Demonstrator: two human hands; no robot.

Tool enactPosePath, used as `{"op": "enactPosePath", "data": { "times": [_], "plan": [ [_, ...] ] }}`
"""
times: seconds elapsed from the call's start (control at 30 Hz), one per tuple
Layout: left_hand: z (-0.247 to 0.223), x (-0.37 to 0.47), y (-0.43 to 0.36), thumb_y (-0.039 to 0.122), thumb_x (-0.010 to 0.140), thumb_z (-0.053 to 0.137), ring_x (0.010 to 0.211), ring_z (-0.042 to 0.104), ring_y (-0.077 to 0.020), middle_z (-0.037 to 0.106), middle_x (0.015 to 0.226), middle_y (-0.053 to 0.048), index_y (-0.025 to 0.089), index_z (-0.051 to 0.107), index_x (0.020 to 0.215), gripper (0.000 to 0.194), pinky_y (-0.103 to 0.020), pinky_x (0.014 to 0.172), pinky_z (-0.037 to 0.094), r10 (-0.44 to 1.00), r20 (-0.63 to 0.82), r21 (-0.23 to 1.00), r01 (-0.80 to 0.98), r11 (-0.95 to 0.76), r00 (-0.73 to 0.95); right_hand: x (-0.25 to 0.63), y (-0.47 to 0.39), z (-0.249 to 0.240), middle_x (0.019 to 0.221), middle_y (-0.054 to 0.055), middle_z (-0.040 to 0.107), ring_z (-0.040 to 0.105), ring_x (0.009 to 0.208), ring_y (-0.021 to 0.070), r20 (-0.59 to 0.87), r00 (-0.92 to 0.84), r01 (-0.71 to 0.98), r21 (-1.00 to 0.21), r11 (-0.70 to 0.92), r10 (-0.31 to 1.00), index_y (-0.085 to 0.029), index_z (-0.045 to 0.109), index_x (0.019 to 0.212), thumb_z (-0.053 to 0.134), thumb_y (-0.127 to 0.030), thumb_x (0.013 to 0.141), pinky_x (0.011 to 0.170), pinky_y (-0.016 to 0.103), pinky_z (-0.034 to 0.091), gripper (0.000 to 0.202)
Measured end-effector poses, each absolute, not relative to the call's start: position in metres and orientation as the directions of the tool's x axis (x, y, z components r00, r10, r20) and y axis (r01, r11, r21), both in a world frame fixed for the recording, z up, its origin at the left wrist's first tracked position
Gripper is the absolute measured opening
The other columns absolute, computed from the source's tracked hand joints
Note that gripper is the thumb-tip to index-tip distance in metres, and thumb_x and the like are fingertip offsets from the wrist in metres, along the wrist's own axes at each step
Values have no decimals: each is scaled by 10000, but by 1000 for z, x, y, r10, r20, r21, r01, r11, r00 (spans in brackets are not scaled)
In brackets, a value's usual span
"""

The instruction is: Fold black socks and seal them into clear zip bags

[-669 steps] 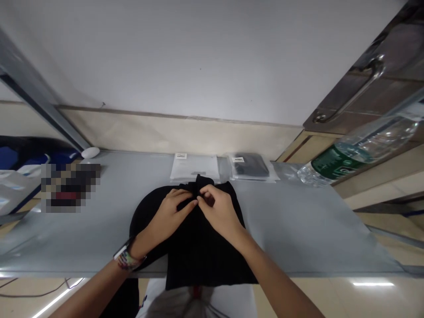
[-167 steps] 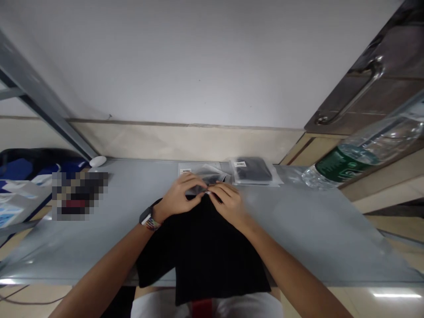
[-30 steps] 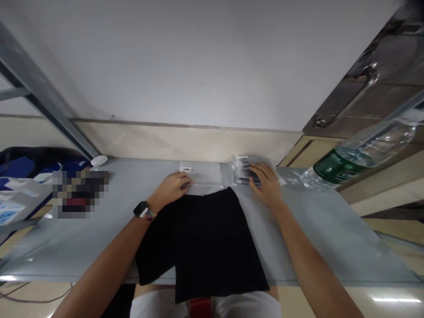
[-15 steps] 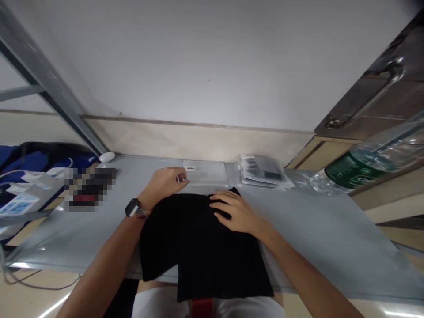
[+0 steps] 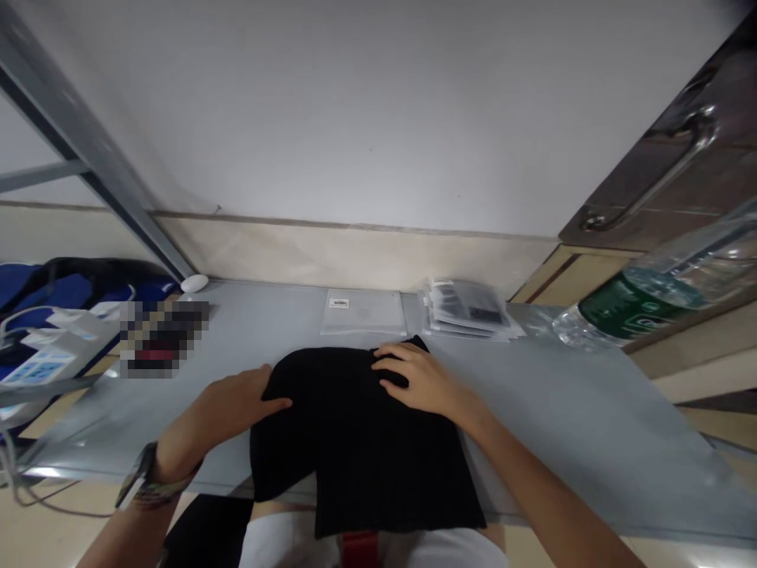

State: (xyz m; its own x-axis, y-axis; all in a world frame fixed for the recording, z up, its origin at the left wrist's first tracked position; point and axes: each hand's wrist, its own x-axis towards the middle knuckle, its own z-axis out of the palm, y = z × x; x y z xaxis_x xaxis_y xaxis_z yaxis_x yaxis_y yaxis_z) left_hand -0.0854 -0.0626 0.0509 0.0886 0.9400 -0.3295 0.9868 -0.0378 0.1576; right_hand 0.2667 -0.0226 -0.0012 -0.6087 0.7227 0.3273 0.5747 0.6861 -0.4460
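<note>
A pair of black shorts (image 5: 355, 442) lies spread on the grey tabletop (image 5: 561, 442), its legs towards me and over the table's front edge. My left hand (image 5: 233, 404) is at the left edge of the shorts, thumb stretched out over the fabric and apart from the fingers; the fingertips are partly hidden. With fingers spread, my right hand (image 5: 421, 380) rests on the upper right part of the shorts. Behind the waistband lies a flat clear plastic bag (image 5: 367, 315) with a small white label.
A stack of clear packets (image 5: 467, 308) with dark contents lies at the back, by the wall. Right of it, a big plastic bottle (image 5: 632, 308) with a green label leans sideways. White boxes and cables (image 5: 53, 347) are on the left, beside a metal post (image 5: 130, 205).
My left hand has moved from above the waistband, near the clear bag, down and left to the side edge of the shorts. My right hand has stayed on the fabric.
</note>
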Motion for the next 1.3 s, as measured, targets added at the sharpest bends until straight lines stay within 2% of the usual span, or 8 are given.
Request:
{"op": "enactPosePath", "data": {
  "times": [0.17, 0.3, 0.43, 0.6, 0.73, 0.87, 1.07, 1.3],
  "plan": [
    [56, -75, -87, 788, 916, 460, 996, 770, -411, 779, 1026, -192, 144, 618, 1199, 721, -440, 798, 540, 899, -431, 43, 994, 98, -70, 229, -8, 12, 994, 50, 808, 741, 994, 234, 355, -527, 655, -410, 635, 772, -210, 811, 972, 683, -144, 987, 1012, 452, 553, 145],
    [57, -70, -109, 750, 934, 483, 1073, 761, -450, 794, 1094, -206, 186, 684, 1036, 607, -490, 876, 526, 839, -533, -56, 994, 94, -109, 174, 17, 30, 1053, 70, 800, 726, 993, 217, 251, -664, 549, -476, 687, 704, -183, 819, 1072, 665, -192, 1021, 922, 375, 553, 162],
    [57, -68, -117, 531, 966, 515, 1022, 773, -419, 805, 1077, -169, 208, 658, 1065, 367, -460, 811, 515, 855, -518, 81, 994, 67, -16, 123, 51, 39, 1226, 96, 770, 698, 1114, 231, 126, -843, 383, -542, 748, 523, -188, 791, 1229, 710, -184, 968, 889, 329, 532, 273],
    [45, -72, -118, 343, 928, 519, 949, 781, -342, 805, 1038, -122, 228, 635, 1089, 230, -397, 775, 512, 923, -377, 268, 963, 37, 69, 100, 81, 34, 907, 9, 741, 668, 798, 141, -84, -909, 338, -722, 603, 409, -179, 826, 1080, 771, -132, 844, 724, 251, 492, 248],
    [42, -83, -118, 355, 893, 529, 838, 764, -302, 772, 873, -59, 251, 556, 1006, 156, -354, 693, 477, 944, -330, 280, 955, 96, 2, 110, 85, 40, 868, -9, 686, 632, 794, 133, 13, -890, 272, -786, 555, 455, -198, 815, 939, 770, -169, 863, 728, 254, 465, 92],
    [54, -88, -124, 438, 890, 494, 563, 615, -216, 586, 623, 29, 274, 415, 861, 185, -311, 572, 402, 979, -196, 297, 948, 113, -56, 126, 83, 58, 849, -21, 629, 583, 754, 133, 99, -859, 243, -784, 571, 503, -213, 792, 940, 746, -233, 891, 692, 269, 431, 70],
    [71, -46, -145, 317, 908, 489, 532, 597, -171, 589, 681, 36, 281, 527, 941, 62, -280, 534, 453, 995, 37, 397, 912, -98, 91, 157, 73, 79, 896, -11, 688, 610, 789, 141, 160, -833, 225, -776, 589, 529, -219, 765, 961, 648, -130, 882, 725, 272, 460, 166],
    [44, 11, -163, 35, 864, 445, 826, 707, -241, 698, 1021, -71, 280, 664, 1068, 387, -360, 707, 601, 846, 197, 381, 757, -532, 495, 226, 41, 70, 1019, -3, 762, 649, 801, 124, 161, -750, 338, -740, 581, 641, -228, 773, 946, 617, -25, 865, 770, 265, 491, 268]
  ]
}}
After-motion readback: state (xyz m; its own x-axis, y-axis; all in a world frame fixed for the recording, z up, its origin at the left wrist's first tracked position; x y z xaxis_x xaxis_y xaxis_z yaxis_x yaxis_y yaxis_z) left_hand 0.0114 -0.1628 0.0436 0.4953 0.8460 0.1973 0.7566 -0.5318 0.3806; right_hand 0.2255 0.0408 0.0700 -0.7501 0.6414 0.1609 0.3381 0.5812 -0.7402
